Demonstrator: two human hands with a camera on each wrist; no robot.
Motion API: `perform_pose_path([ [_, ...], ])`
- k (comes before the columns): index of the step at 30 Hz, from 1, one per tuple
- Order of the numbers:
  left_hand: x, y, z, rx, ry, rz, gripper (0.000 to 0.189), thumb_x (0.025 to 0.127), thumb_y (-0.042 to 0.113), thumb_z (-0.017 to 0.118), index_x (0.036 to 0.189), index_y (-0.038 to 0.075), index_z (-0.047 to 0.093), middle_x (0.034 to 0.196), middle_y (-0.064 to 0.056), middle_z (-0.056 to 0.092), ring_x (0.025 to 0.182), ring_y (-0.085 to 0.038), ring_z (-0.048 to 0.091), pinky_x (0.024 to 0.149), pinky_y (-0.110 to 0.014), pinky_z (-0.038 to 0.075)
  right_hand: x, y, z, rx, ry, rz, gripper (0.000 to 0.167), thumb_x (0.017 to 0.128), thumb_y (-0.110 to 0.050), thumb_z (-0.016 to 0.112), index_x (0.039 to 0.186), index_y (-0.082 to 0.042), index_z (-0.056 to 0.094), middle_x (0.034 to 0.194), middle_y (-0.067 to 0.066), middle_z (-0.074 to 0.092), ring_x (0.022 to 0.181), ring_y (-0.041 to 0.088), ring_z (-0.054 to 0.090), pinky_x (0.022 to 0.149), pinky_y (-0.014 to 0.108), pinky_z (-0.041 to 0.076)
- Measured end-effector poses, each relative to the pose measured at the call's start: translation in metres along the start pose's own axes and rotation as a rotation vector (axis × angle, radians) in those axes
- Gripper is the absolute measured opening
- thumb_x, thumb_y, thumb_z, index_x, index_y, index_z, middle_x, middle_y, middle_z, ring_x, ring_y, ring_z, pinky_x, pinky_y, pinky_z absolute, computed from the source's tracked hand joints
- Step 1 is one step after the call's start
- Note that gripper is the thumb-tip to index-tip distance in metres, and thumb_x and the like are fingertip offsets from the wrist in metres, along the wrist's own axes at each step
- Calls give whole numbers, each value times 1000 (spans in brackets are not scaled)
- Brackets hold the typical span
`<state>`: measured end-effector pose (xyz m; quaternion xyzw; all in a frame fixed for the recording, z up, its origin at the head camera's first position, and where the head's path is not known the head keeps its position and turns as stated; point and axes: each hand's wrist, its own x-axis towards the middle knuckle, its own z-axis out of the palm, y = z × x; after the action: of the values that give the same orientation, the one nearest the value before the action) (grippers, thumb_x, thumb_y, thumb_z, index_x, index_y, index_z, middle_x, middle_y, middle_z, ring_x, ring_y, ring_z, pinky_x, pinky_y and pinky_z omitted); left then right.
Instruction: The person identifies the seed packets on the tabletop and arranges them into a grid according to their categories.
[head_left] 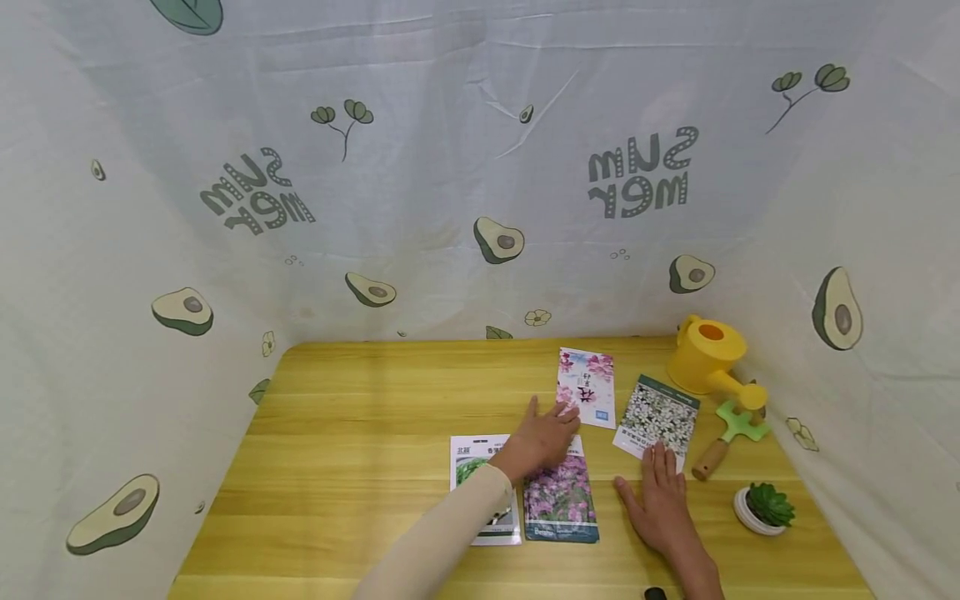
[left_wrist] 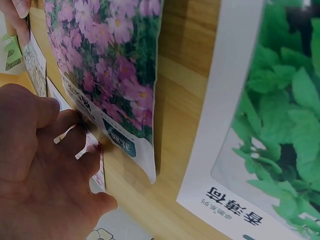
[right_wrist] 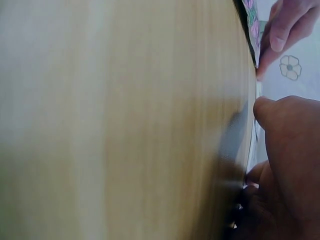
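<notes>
My left hand (head_left: 538, 439) reaches across the purple-flower seed packet (head_left: 562, 500), fingertips at the lower left corner of a pink-blossom seed packet (head_left: 596, 375). In the left wrist view its fingers (left_wrist: 75, 140) bend loosely by that packet. My right hand (head_left: 662, 512) lies low over the table, fingertips resting on the bottom edge of a white-flower seed packet (head_left: 660, 417). The right wrist view shows this hand (right_wrist: 295, 160) close to the tabletop. A green-leaf seed packet (left_wrist: 280, 115) lies left of the purple one, partly hidden by my left forearm in the head view.
A yellow watering can (head_left: 701, 354) stands at the back right corner. Before it lie a green hand fork with a wooden handle (head_left: 712, 458) and a small potted succulent (head_left: 768, 507). A printed curtain (head_left: 435, 183) surrounds the wooden table (head_left: 337, 467). A small black object (head_left: 655, 593) shows at the front edge.
</notes>
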<state>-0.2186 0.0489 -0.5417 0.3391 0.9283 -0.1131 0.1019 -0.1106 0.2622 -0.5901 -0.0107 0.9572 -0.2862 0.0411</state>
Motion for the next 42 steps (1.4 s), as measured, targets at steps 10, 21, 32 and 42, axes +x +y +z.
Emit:
perform_pose_path([
  [10, -5, -10, 7, -67, 10, -5, 59, 115, 40, 51, 171, 29, 34, 178, 14, 23, 165, -11, 20, 133, -55, 23, -2, 2, 1, 4, 10, -9, 89, 114, -38, 51, 158, 27, 8, 167, 49, -3, 157, 63, -9, 120, 82, 3],
  [21, -13, -18, 10, -129, -1, -24, 55, 117, 29, 45, 170, 26, 35, 178, 12, 24, 165, -13, 21, 132, -55, 24, -4, 4, 0, 16, 15, -6, 90, 114, -38, 51, 159, 26, 8, 167, 48, -3, 157, 62, -10, 121, 82, 2],
  [32, -23, -26, 13, -145, -23, -43, 56, 117, 34, 45, 171, 27, 33, 178, 12, 23, 165, -12, 21, 132, -57, 25, -5, 6, 1, 28, 19, -9, 89, 114, -38, 52, 159, 25, 8, 168, 47, -3, 158, 62, -10, 121, 81, 2],
  [42, -32, -37, 13, -119, -32, -54, 58, 116, 34, 49, 171, 25, 34, 178, 11, 24, 165, -13, 22, 131, -58, 26, -2, 2, 0, 51, 21, -13, 89, 112, -35, 55, 160, 25, 10, 169, 46, -3, 158, 62, -10, 122, 81, 0],
])
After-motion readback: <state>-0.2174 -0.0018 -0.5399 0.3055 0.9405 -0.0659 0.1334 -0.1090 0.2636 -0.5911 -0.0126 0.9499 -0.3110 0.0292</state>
